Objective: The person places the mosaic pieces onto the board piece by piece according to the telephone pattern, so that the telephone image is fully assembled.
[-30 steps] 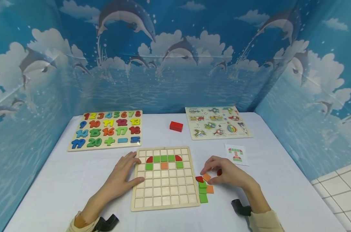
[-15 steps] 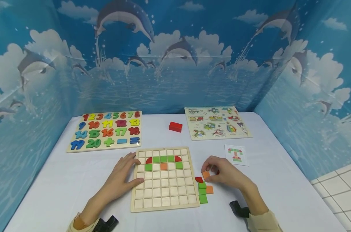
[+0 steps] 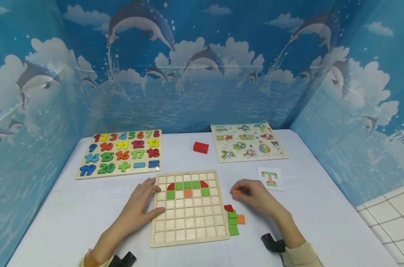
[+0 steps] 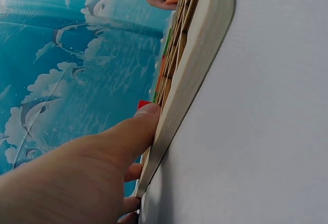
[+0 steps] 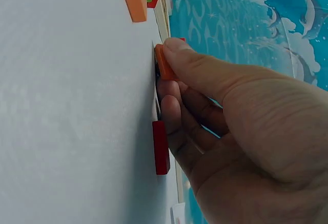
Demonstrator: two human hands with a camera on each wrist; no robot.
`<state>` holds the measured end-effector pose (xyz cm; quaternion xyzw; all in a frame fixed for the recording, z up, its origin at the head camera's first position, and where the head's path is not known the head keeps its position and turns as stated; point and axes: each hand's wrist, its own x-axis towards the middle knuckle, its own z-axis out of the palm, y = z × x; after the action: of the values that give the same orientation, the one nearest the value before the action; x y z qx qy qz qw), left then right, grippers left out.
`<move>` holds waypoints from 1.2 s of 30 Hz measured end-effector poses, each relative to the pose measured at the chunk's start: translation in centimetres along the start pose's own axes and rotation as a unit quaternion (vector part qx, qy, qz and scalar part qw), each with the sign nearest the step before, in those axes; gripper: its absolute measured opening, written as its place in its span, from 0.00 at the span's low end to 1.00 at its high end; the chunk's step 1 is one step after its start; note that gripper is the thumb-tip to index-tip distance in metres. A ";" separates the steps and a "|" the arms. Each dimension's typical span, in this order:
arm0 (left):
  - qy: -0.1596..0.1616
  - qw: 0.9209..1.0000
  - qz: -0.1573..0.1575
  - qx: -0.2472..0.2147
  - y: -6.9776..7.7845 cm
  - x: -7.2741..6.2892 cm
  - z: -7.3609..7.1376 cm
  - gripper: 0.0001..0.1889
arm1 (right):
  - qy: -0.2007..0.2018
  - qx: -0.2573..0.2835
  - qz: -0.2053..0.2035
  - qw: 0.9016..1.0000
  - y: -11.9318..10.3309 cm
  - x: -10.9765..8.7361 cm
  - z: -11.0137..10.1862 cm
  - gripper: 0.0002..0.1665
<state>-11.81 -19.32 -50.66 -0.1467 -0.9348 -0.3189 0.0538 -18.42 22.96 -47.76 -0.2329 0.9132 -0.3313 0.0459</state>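
A wooden grid board (image 3: 190, 223) holds a row of red quarter-rounds and green squares, with green squares and one orange square (image 3: 188, 193) in the row below. My left hand (image 3: 133, 207) rests on the board's left edge, thumb and fingers spread along the rim. To the right of the board, my right hand (image 3: 258, 197) pinches an orange square tile (image 5: 165, 62) between thumb and fingers. Below those fingers a dark red piece (image 5: 161, 147) shows in the right wrist view. Beside the board lie a red piece (image 3: 228, 208), several green tiles (image 3: 233, 230) and another orange tile (image 3: 241, 219).
A small pattern card (image 3: 271, 183) lies beyond my right hand. Farther back are a number puzzle (image 3: 118, 152), a red block (image 3: 201, 147) and a picture puzzle (image 3: 248, 142). A dolphin-print curtain (image 3: 195, 107) rises behind the white table.
My right hand has taken up the orange tile from beside the red piece and moved slightly away from the tile pile. The left hand stays at the board's edge.
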 end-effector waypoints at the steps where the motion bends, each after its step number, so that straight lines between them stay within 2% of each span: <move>1: 0.000 1.000 -0.001 0.000 0.0 0.0 0.0 0.31 | 0.006 -0.002 -0.002 1.000 0.0 0.0 0.0 0.10; 9: -0.007 1.000 -0.010 0.004 -0.2 -0.1 0.0 0.31 | 0.102 -0.024 -0.035 0.994 -0.6 0.1 0.4 0.13; 14: -0.004 1.000 -0.009 0.003 -0.3 -0.2 -0.2 0.31 | 0.143 -0.026 -0.019 0.989 -1.0 0.3 0.5 0.13; 36: -0.008 1.000 -0.015 -0.001 -0.1 0.0 -0.2 0.30 | 0.160 -0.023 -0.024 0.987 -1.1 1.1 1.3 0.13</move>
<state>-11.81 -19.51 -50.55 -0.1359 -0.9370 -0.3193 0.0411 -18.67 20.94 -48.06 -0.1994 0.9102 -0.3446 -0.1141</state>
